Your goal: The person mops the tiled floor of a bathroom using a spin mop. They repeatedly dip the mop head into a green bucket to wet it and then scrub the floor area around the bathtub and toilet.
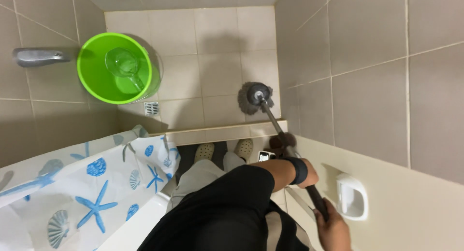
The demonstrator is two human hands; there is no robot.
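A mop with a dark handle [273, 120] runs from the lower right up to its grey stringy head [256, 97], which rests on the beige tiled shower floor [217, 62] near the right wall. My left hand [309, 176], with a black wristband, grips the handle partway down, its arm crossing in front of my body. Lower on the same handle, my right hand [333, 229] grips near the end. My feet in pale clogs [205, 152] stand just behind the low tiled curb [217, 134].
A bright green bucket [89, 77] holding a clear dipper [126, 67] stands at the left under a metal tap [36, 57]. A floor drain [151, 108] lies beside it. A starfish-and-shell curtain [87, 183] hangs at lower left. A white fixture [352, 198] is on the right wall.
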